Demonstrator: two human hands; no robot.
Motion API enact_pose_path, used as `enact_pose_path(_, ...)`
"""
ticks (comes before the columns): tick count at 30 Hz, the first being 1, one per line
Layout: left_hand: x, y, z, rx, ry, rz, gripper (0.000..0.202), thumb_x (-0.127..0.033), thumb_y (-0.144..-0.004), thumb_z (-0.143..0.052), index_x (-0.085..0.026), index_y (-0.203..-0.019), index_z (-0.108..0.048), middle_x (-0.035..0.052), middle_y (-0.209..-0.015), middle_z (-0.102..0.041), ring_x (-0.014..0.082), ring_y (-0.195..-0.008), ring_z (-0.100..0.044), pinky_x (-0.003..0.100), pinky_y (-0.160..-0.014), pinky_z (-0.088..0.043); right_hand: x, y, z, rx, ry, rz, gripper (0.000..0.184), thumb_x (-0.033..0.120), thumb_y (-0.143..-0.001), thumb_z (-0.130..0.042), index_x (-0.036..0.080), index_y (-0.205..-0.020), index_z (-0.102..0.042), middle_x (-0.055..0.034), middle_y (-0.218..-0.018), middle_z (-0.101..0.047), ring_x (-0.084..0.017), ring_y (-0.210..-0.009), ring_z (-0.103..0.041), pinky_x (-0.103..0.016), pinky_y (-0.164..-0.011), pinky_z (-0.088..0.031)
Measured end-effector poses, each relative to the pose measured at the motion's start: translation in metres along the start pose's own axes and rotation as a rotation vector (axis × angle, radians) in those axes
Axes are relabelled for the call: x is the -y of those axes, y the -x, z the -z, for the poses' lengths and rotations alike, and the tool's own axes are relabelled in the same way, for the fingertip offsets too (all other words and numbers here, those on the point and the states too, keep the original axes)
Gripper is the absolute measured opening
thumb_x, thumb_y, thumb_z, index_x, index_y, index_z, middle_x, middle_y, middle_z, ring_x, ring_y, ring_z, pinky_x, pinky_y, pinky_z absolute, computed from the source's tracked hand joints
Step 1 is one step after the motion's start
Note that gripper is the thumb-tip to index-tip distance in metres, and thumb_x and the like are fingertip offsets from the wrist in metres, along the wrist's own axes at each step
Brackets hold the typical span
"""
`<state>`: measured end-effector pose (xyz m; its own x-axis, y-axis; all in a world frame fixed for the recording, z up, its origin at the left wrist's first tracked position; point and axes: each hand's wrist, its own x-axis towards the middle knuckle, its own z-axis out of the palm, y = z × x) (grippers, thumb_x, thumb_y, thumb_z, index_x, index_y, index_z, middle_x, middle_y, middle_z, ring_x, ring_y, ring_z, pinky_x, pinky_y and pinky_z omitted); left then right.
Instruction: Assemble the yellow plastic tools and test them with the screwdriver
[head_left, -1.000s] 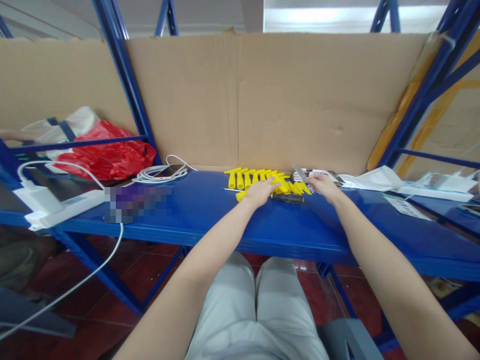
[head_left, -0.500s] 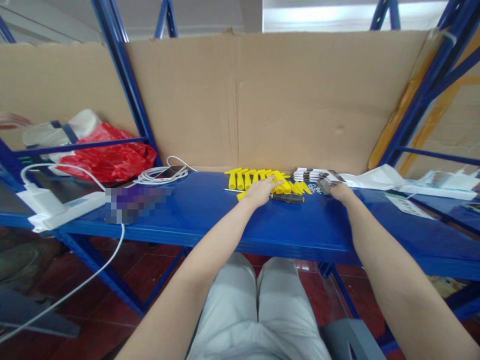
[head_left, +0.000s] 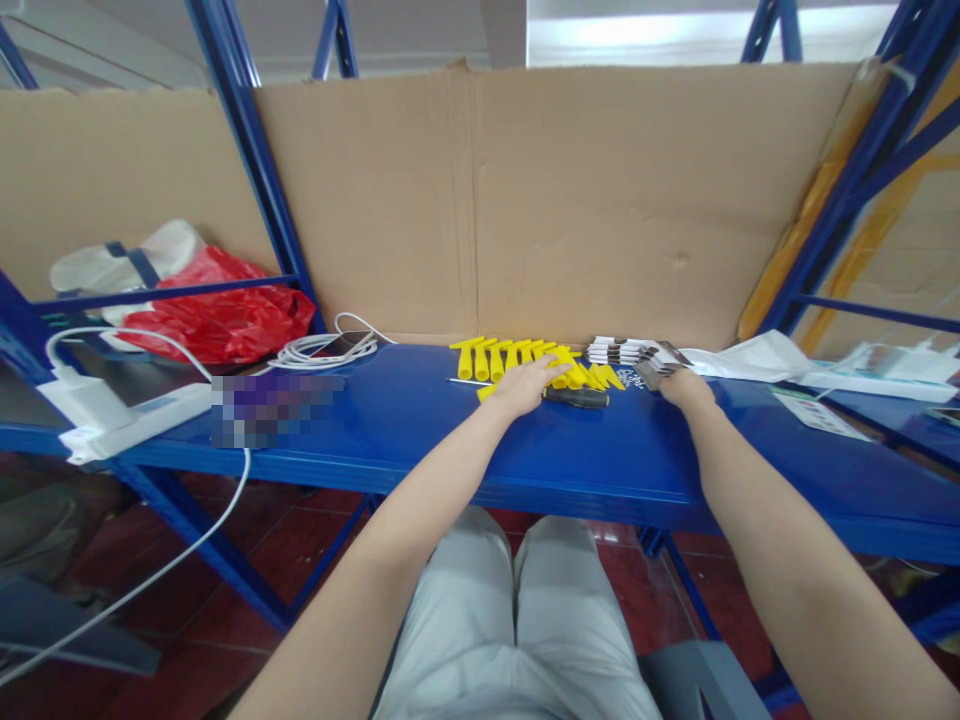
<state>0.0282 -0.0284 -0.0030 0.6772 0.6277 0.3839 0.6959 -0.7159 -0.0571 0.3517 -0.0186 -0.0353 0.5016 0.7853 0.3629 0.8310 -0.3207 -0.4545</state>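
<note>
My left hand (head_left: 523,387) rests over a group of yellow plastic handles (head_left: 481,361), fingers stretched out and touching some of them. One yellow end (head_left: 486,393) sticks out beside the hand; whether the palm covers more is hidden. A black-handled screwdriver (head_left: 576,397) lies in front, its thin shaft passing under the hand. My right hand (head_left: 686,388) is closed on flat metal pieces (head_left: 651,372), with the fingertips partly hidden. Small silvery screws (head_left: 634,379) lie scattered just left of it. Behind them is a stack of white and dark strips (head_left: 616,350).
A cardboard sheet (head_left: 600,200) stands along the back of the blue table (head_left: 420,420). To the left are coiled white cable (head_left: 322,352), a power strip (head_left: 142,415) and a red plastic bag (head_left: 225,310). White wrapping (head_left: 750,356) and a printed card (head_left: 821,413) lie right.
My left fingers have shifted slightly over the yellow handles. The right hand stays at the metal pieces, its wrist turned a little. Another person's hand at the far left has gone from view.
</note>
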Motion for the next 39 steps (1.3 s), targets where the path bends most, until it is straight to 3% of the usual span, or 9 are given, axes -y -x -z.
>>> enact_pose_path(2, 0.001, -0.001, -0.002, -0.007, 0.013, -0.017, 0.069, 0.002, -0.083, -0.041, -0.029, -0.145, -0.047, 0.004, -0.154, -0.044, 0.0198, -0.136, -0.048, 0.036, -0.108, -0.043, 0.01, 0.009, 0.006, -0.034, 0.087, -0.097, 0.046, 0.04, -0.082, -0.06, 0.008, -0.114, -0.068, -0.0265, -0.111, -0.066, -0.037, -0.108, -0.064, -0.047, -0.087, -0.051)
enact_pose_path(4, 0.003, -0.003, -0.005, -0.023, 0.024, -0.039, 0.068, 0.003, -0.082, -0.042, -0.025, -0.144, -0.047, 0.0057, -0.153, -0.045, 0.0195, -0.136, -0.047, 0.036, -0.11, -0.042, 0.024, 0.018, 0.011, -0.116, 0.155, -0.047, 0.047, 0.037, -0.085, -0.057, 0.008, -0.121, -0.064, -0.0255, -0.115, -0.064, -0.035, -0.112, -0.062, -0.045, -0.09, -0.05)
enact_pose_path(8, 0.004, -0.006, -0.012, -0.049, 0.021, -0.065, 0.062, 0.002, -0.083, -0.042, -0.018, -0.141, -0.049, 0.0089, -0.151, -0.047, 0.0184, -0.136, -0.048, 0.034, -0.113, -0.038, 0.053, 0.033, 0.013, -0.201, 0.188, 0.388, 0.036, 0.024, -0.087, -0.049, 0.008, -0.116, -0.063, -0.0244, -0.115, -0.064, -0.036, -0.11, -0.06, -0.049, -0.091, -0.049)
enact_pose_path(13, 0.003, -0.007, -0.015, -0.063, 0.031, -0.114, 0.059, 0.001, -0.084, -0.041, -0.018, -0.139, -0.049, 0.0083, -0.149, -0.049, 0.0177, -0.135, -0.048, 0.034, -0.112, -0.04, 0.085, 0.051, 0.005, -0.13, 0.187, 0.854, 0.054, 0.015, -0.086, -0.045, 0.018, -0.141, -0.051, -0.0155, -0.137, -0.058, -0.032, -0.122, -0.054, -0.05, -0.096, -0.046)
enact_pose_path(21, -0.003, -0.004, -0.011, -0.067, 0.067, -0.173, 0.065, 0.003, -0.082, -0.039, -0.024, -0.14, -0.05, 0.0034, -0.151, -0.047, 0.0152, -0.136, -0.046, 0.033, -0.112, -0.04, 0.094, 0.053, 0.007, -0.028, 0.177, 1.096, 0.059, 0.004, -0.076, -0.052, 0.021, -0.13, -0.064, -0.0107, -0.133, -0.062, -0.028, -0.124, -0.056, -0.047, -0.101, -0.045)
enact_pose_path(25, -0.003, -0.004, -0.009, -0.043, 0.037, -0.096, 0.067, 0.002, -0.083, -0.041, -0.024, -0.144, -0.048, 0.0072, -0.153, -0.044, 0.0201, -0.134, -0.049, 0.036, -0.11, -0.042, 0.089, 0.046, 0.005, -0.035, 0.072, 0.979, 0.051, 0.005, -0.08, -0.048, 0.018, -0.125, -0.067, -0.0119, -0.122, -0.069, -0.027, -0.117, -0.061, -0.044, -0.1, -0.046)
enact_pose_path(32, 0.005, -0.003, 0.002, -0.086, 0.028, 0.14, 0.071, -0.001, -0.085, -0.042, -0.026, -0.151, -0.037, 0.0117, -0.135, -0.059, 0.0245, -0.118, -0.061, 0.04, -0.103, -0.047, 0.072, 0.033, -0.008, -0.103, -0.211, 0.178, 0.06, 0.027, -0.09, -0.051, 0.004, -0.144, -0.041, -0.0198, -0.104, -0.071, -0.032, -0.104, -0.067, -0.041, -0.088, -0.051)
enact_pose_path(35, 0.006, -0.002, 0.004, -0.093, 0.045, 0.199, 0.069, -0.002, -0.086, -0.041, -0.022, -0.151, -0.037, 0.0135, -0.13, -0.063, 0.0253, -0.117, -0.062, 0.04, -0.102, -0.048, 0.062, 0.025, -0.012, -0.065, -0.304, 0.084, 0.066, 0.026, -0.087, -0.053, 0.004, -0.146, -0.035, -0.0169, -0.098, -0.072, -0.029, -0.104, -0.067, -0.039, -0.089, -0.05)
enact_pose_path(39, 0.007, -0.002, 0.002, -0.086, 0.079, 0.25, 0.072, -0.004, -0.085, -0.045, -0.017, -0.154, -0.03, 0.0165, -0.132, -0.062, 0.0266, -0.12, -0.061, 0.041, -0.104, -0.047, 0.054, 0.019, -0.019, -0.036, -0.248, 0.068, 0.055, 0.024, -0.083, -0.055, 0.008, -0.135, -0.049, -0.0163, -0.1, -0.07, -0.031, -0.108, -0.064, -0.044, -0.094, -0.047)
